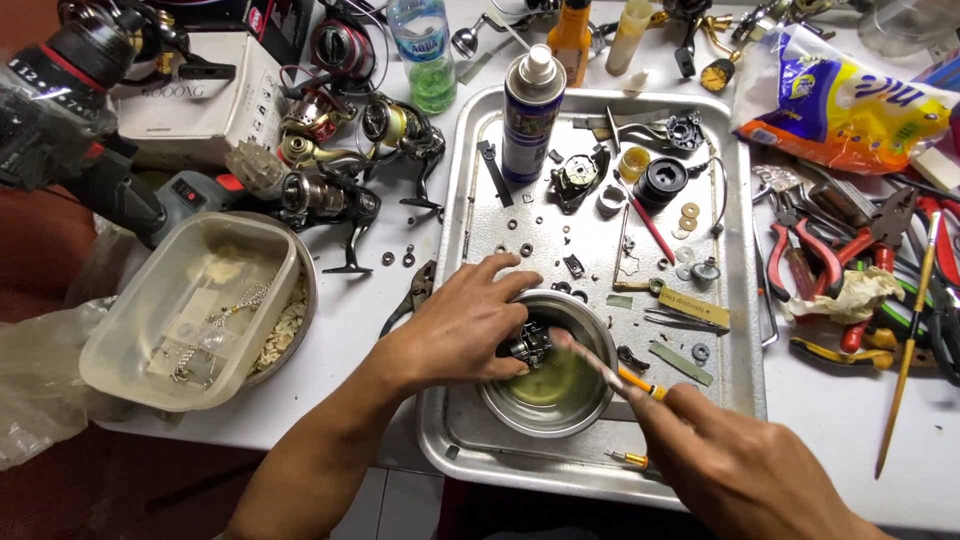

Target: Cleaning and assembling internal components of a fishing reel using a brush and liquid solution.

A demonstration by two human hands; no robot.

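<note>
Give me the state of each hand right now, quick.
Left hand: closed on a small dark metal part, held over the steel bowl.
Right hand: closed on a brush, its tip at the part.

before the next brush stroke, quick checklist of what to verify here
1. Left hand grips the dark reel part over the metal bowl: ok.
2. Right hand holds the brush, tip at the part: ok.
3. Bowl holds yellowish liquid: ok.
4. Bowl sits flat inside the metal tray: ok.
5. Small washers and screws lie loose on the tray near the bowl: not ok.
6. Part fully clean: cannot tell.
</note>
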